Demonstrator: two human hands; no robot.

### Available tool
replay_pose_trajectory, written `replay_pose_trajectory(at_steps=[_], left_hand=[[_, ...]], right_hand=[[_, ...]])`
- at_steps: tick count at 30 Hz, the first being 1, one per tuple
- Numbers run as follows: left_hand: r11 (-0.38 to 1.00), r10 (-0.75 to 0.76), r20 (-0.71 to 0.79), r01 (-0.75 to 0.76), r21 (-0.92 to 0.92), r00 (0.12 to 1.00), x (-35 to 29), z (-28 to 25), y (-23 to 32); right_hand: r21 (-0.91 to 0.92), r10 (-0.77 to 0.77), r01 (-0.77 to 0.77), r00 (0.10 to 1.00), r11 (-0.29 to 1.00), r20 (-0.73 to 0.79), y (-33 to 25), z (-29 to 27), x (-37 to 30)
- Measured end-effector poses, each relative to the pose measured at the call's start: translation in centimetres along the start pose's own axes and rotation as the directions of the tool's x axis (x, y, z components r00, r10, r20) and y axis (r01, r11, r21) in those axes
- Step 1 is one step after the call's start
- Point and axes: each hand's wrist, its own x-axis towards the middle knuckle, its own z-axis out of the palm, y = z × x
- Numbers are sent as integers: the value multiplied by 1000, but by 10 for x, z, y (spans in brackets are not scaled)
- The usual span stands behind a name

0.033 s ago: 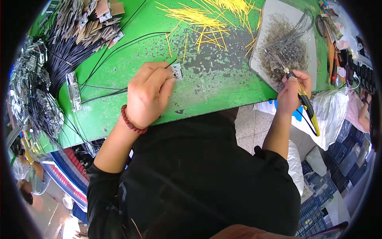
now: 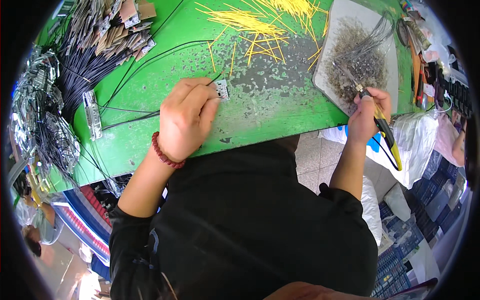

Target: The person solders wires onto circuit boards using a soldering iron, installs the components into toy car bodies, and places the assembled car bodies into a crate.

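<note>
In the head view, gripping a yellow-and-black soldering iron [image 2: 384, 125] with the right hand [image 2: 368, 111], fingers clamped round the handle just behind the metal collar. Aiming the tip over the scrap-strewn middle of a pale slab [image 2: 350, 11]; cannot tell whether touching. Bending the left hand [image 2: 186, 114] over the green counter [image 2: 270, 112], fingers bunched together at the left edge of a small circuit board [image 2: 223, 89], with a black wire end [image 2: 216, 78] poking out just above and black cables [image 2: 137, 119] running in from the left. Cannot tell, from above, whether clamped on wire, board or both.

Judging by the iron, well apart from the board, probably tending the tip between joints. To go on, would call for holding board and wire end steady, lifting the tip clear of the scraps, then bringing it across without brushing the left fingers.
</note>
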Motion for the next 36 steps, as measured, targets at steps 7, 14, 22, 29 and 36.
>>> replay_pose_trajectory(at_steps=[7, 14, 22, 29, 36], left_hand=[[1000, -22, -24, 22, -8, 999, -1, -1, 2], [1000, -6, -61, 5, -20, 998, -1, 2, -3], [1000, -25, -97, 26, 9, 995, -2, 6, -3], [999, -39, -71, 41, 28, 997, 1, 4, -2], [997, -80, -21, 80, -7, 997, 3, 0, -2]], right_hand=[[-39, -17, 15, 998, 999, -65, 0, 5, -2], [-77, -73, 64, 991, 995, -111, 0, 6, -1], [112, -144, 125, 972, 986, 183, -29, 54, -27], [226, 14, -123, 902, 966, 431, -29, 99, -67], [215, -12, -105, 877, 971, 481, -29, 102, -65]])
